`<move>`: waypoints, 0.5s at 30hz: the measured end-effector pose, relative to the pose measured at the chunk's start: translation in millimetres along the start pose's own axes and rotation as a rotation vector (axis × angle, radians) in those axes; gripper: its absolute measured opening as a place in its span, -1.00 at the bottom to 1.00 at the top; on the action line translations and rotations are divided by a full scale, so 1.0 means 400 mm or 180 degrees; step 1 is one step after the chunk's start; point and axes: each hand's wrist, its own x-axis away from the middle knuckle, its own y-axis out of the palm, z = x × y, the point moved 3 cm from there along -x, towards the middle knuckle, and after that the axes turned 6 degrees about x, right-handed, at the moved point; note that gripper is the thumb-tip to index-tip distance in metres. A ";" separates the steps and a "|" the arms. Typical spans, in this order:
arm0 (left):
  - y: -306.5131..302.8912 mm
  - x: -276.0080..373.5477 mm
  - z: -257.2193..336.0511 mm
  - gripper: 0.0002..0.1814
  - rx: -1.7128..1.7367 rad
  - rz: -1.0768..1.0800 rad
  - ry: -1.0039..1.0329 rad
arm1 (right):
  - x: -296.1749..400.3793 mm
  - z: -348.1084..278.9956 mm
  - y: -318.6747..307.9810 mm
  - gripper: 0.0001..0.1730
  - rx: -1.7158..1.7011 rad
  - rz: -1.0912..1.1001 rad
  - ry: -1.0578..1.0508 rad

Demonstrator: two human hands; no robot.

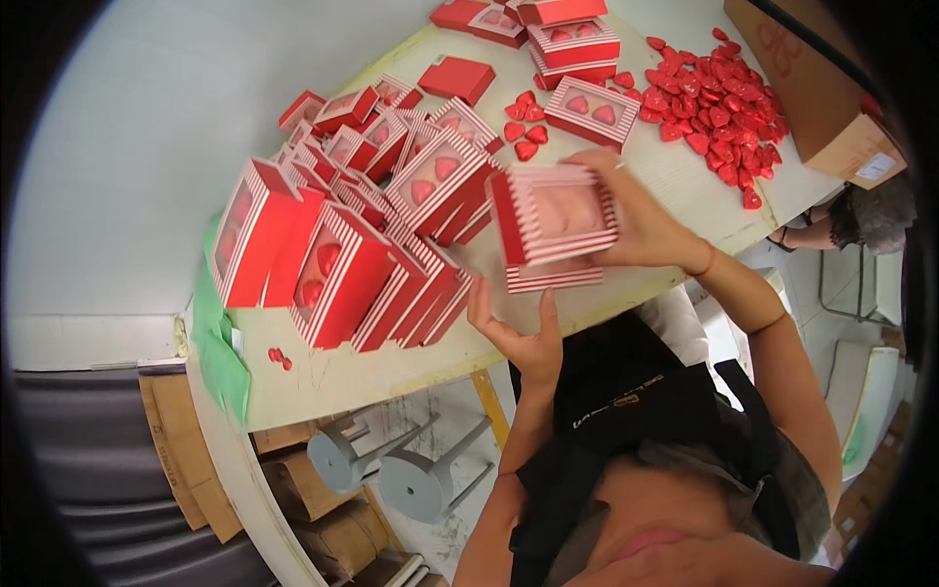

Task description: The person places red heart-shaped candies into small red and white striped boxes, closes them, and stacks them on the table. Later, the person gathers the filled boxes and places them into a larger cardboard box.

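Note:
My right hand (pixel 634 213) is shut on red-and-white striped gift boxes (pixel 561 213) with clear windows, held up over the table and blurred. Just below and to their left, my left hand (pixel 521 337) has its fingers apart, near the lower edge of the boxes, with nothing held. Left of my hands stand many striped window boxes (pixel 440 183) in leaning rows, with red foil-wrapped hearts (pixel 323 268) showing inside. A closed striped box (pixel 593 114) lies beyond my right hand, beside several loose foil hearts (pixel 526 150). What the held boxes contain is not clear.
A large heap of red foil hearts (pixel 722 103) lies at the right, next to a cardboard carton (pixel 821 95). More boxes (pixel 572 40) are stacked at the far side. Green material (pixel 220 359) hangs at the left table edge. Grey stools (pixel 414 484) stand below; another person's legs show at the right.

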 end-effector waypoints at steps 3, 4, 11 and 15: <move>-0.034 0.067 -0.042 -0.50 -0.0063 -0.1118 -0.0364 | 0.074 -0.035 -0.049 0.01 0.0171 0.0320 0.0212; -0.026 0.072 -0.044 -0.57 -0.0032 -0.1267 -0.0390 | 0.111 -0.031 -0.053 0.02 0.0149 0.0221 0.0317; -0.010 0.018 -0.016 -0.71 0.1226 -0.0644 -0.0905 | 0.239 -0.004 -0.004 -0.05 0.0483 -0.0271 0.0574; 0.021 0.024 -0.003 -0.70 0.0652 -0.1162 -0.1234 | 0.233 0.014 0.014 -0.06 0.0607 -0.0391 0.0299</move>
